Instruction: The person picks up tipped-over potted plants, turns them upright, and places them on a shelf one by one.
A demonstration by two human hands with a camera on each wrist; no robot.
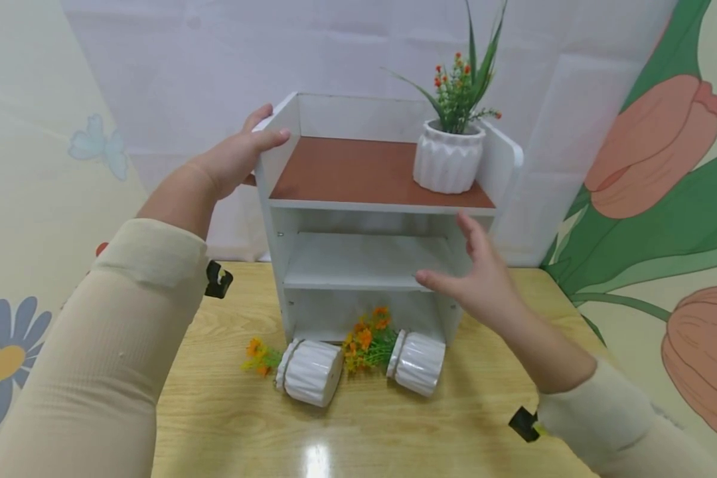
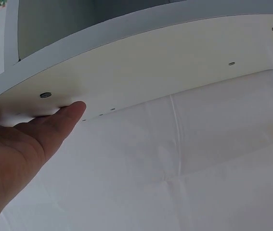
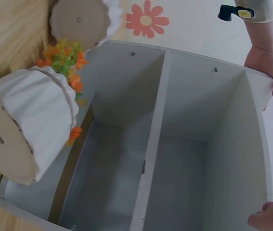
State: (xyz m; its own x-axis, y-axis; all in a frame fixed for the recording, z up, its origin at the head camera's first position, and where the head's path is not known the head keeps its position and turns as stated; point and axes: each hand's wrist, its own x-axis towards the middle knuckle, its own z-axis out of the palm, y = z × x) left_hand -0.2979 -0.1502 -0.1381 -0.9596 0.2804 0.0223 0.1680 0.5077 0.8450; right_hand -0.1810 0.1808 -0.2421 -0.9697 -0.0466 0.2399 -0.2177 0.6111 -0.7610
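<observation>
A small white shelf unit [image 1: 361, 289] with a brown top board stands upright on the table. My left hand [image 1: 239, 156] grips the upper edge of its left side panel, thumb over the front edge; in the left wrist view, fingers [image 2: 64, 122] lie against the panel's outer face. My right hand [image 1: 484, 285] hovers before the shelf's right side, thumb and fingers spread, holding nothing. A white fluted flowerpot [image 1: 448, 159] with red flowers and long leaves stands on the top board's right. Two similar pots lie tipped over in front, the left pot [image 1: 311, 372] and the right pot [image 1: 417, 362].
Orange flowers [image 1: 364, 338] from the right pot reach toward the left pot's base. The wooden table [image 1: 239, 425] extends around the shelf. Behind hangs a white cloth [image 1: 358, 50]. A flower-painted wall [image 1: 681, 219] rises at the right.
</observation>
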